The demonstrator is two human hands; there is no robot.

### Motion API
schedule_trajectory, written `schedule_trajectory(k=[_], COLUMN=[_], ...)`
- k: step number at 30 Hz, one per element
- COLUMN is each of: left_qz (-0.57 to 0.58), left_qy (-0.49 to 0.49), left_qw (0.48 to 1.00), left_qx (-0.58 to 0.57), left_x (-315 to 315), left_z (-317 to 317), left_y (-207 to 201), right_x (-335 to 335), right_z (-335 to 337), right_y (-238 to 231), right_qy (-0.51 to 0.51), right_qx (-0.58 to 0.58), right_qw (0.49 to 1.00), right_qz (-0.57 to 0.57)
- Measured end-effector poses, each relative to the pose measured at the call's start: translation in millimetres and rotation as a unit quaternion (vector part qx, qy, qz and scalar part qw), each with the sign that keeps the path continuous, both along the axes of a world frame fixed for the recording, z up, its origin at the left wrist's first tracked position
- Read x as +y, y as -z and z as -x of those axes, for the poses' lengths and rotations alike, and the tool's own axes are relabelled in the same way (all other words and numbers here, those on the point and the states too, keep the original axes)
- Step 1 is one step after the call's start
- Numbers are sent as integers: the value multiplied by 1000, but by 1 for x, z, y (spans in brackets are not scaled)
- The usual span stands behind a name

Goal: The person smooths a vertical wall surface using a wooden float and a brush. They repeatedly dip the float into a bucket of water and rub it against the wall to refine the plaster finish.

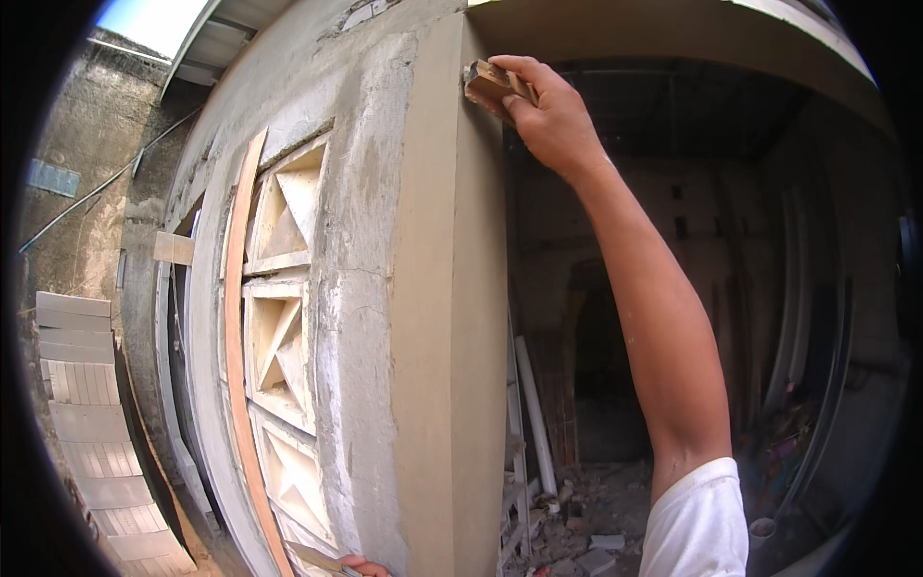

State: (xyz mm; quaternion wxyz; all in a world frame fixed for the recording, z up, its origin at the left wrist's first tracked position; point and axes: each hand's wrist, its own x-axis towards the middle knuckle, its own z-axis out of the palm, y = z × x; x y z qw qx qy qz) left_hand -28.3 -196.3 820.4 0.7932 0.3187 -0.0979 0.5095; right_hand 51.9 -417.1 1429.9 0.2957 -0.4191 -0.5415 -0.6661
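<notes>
My right arm reaches up, and my right hand [556, 113] is closed round a small brown wooden block [490, 87]. The block lies against the inner face of a smooth, freshly plastered pillar [430, 317], close to its vertical corner, high up under the opening's top. At the bottom edge of the picture only the fingers of my left hand [365, 565] show. They are curled on a thin flat-bladed tool [315, 556], which looks like a trowel; its far end is by the wall, and most of the hand is cut off.
Left of the pillar runs rough grey wall with cream decorative vent blocks [281, 351] and an upright wooden strip [237, 317]. Past the pillar lies a dark room with rubble [586, 539] and a leaning white pipe [536, 418]. Stacked panels [96, 423] stand at far left.
</notes>
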Motion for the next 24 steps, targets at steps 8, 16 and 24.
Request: schedule_trajectory(k=[8, 16, 24], left_qz=[-13, -52, -36], left_qy=[28, -16, 57], left_qw=[998, 997, 994], left_qx=[-57, -47, -85], left_x=[6, 4, 10], left_z=[-2, -4, -1], left_y=[6, 7, 8], right_x=[5, 3, 3], right_z=[-4, 0, -2], right_y=[7, 20, 45], right_qy=[-12, -29, -40], right_qx=[-2, 11, 23], right_qw=[1000, 999, 999], right_qz=[10, 14, 23])
